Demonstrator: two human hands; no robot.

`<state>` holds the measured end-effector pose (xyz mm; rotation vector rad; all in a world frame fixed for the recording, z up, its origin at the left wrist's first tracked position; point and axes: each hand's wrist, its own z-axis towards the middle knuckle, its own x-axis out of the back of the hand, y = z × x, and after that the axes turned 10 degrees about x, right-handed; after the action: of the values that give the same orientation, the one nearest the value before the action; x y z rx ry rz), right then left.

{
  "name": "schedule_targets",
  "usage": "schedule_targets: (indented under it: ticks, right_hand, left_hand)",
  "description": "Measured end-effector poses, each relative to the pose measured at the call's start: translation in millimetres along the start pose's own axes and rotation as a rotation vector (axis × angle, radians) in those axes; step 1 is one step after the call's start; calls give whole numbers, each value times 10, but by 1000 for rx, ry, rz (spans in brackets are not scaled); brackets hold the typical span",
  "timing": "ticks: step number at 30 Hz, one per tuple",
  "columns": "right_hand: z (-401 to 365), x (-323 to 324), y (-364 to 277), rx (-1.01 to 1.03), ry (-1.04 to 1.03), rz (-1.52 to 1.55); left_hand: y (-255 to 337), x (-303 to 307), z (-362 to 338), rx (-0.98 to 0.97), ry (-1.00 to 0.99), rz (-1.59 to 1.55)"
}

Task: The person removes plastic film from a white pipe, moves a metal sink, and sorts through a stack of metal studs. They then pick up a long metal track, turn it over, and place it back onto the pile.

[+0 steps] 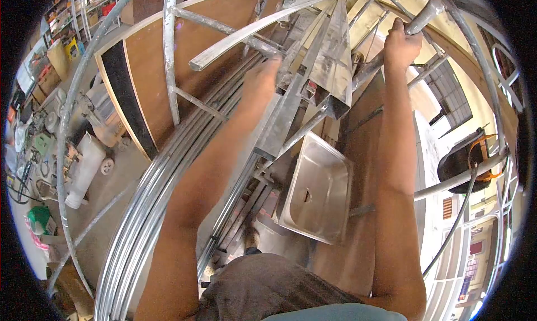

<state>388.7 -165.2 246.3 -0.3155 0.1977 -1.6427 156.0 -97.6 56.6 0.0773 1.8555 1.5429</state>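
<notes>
My right hand (401,48) is wrapped round a thick grey metal pipe (428,14) at the upper right. My left hand (262,78) reaches forward near the middle, blurred, so its fingers cannot be made out clearly. Just beyond it, a thin scaffold crossbar (224,29) passes close to the fingertips; contact cannot be told. Above that hand, a pale flat metal bar (246,37) sticks out towards the left. Square metal tubes (330,75) lie stacked lengthwise to the right of the left hand.
Long shiny pipes (134,231) run in a bundle at left. A stainless steel sink (316,189) stands tilted between my arms. Scaffold uprights (169,52) rise on the left before a brown wooden panel (151,58). Tools and a white cylinder (85,167) clutter the floor beyond.
</notes>
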Motion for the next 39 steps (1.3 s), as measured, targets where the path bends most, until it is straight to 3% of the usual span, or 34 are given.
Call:
schedule_targets:
  ticks: [2,4,6,8,19,25,28,32,34,36,39]
  right_hand:
    - [2,25,-34,10,7,29]
    - [8,44,-88,19,5,9]
    - [-24,69,-136,17,-8,-31]
    - [-18,56,-110,37,10,-52]
    - [39,-12,-1,23,37,-136]
    - [73,-29,41,34,13,-64]
    - [43,0,-11,10,11,-89]
    - [103,-102,210,135,107,-212]
    - [109,-97,252,126,101,-150]
    - [90,-64,184,163,100,-158]
    - [57,-36,78,37,25,-56]
  left_hand:
    - [89,-35,12,39,-100,-13]
    - [236,2,0,201,-302,261]
    - [258,-15,14,237,-330,167]
    - [349,-17,85,370,-464,293]
    - [407,231,93,245,-516,553]
    - [715,641,-22,255,-646,514]
    - [615,690,299,233,-747,533]
    - [428,397,412,302,-690,528]
    - [385,69,325,231,-590,625]
    - [349,-120,307,77,-323,933]
    - [294,-145,198,-57,-162,815]
